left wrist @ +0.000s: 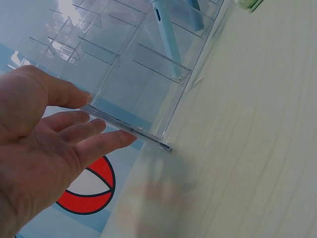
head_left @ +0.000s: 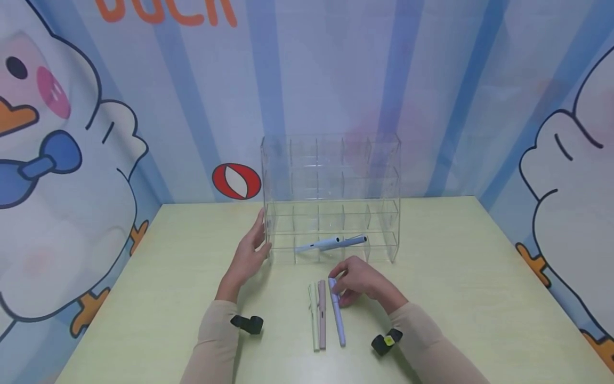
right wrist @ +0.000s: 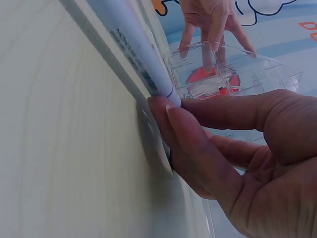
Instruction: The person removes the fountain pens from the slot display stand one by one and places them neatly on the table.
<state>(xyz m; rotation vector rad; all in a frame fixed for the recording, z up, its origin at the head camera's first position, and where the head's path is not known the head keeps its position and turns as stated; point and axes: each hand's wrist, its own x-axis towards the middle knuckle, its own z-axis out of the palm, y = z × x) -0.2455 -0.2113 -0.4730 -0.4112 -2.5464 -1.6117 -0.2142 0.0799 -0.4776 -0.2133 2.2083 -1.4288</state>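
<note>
A clear plastic organizer [head_left: 397,213] with several tiers of compartments stands on the table against the backdrop. My left hand [head_left: 247,258] holds its left side panel, with the thumb on one face and fingers on the other in the left wrist view. A light blue pen [head_left: 314,245] and a darker blue pen [head_left: 350,241] lean in the organizer's lowest front row. In front of it, my right hand [head_left: 363,280] pinches a lavender pen [head_left: 339,322] near its far end. Left of that pen lie a mauve pen [head_left: 322,320] and a pale green pen [head_left: 314,320], side by side.
The pale wood-look table [head_left: 470,277] has a printed duck backdrop [head_left: 331,69] behind and at both sides. Dark wrist cameras sit on the left cuff [head_left: 248,324] and right cuff [head_left: 386,341].
</note>
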